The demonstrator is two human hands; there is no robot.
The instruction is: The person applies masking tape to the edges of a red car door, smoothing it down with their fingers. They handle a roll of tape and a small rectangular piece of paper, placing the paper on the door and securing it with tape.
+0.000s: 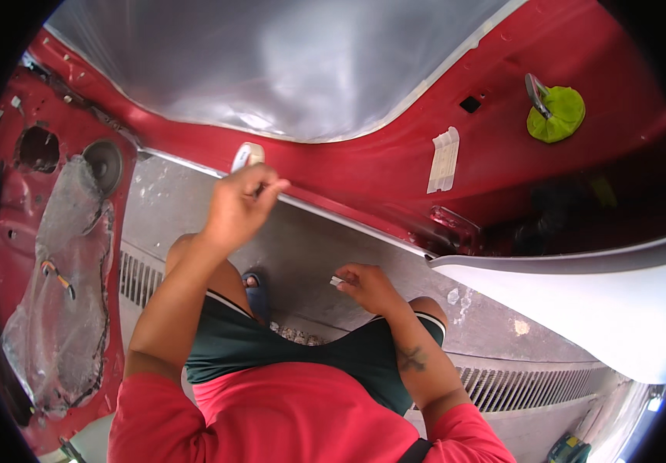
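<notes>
1. A small white block [246,155] is gripped in the closed fingers [259,187] of the left hand [239,207] and pressed against the red door sill [364,174], just below the silver sheet [271,62].
2. Its long axis is seen running up and away from the fingers, toward the sheet.
3. A small white piece [336,281] is pinched in the right hand [370,285], held lower, over the concrete floor [325,247].
4. The sill is nearer to the left hand.

Two hands [239,207], perhaps two white pieces [246,157]
</notes>
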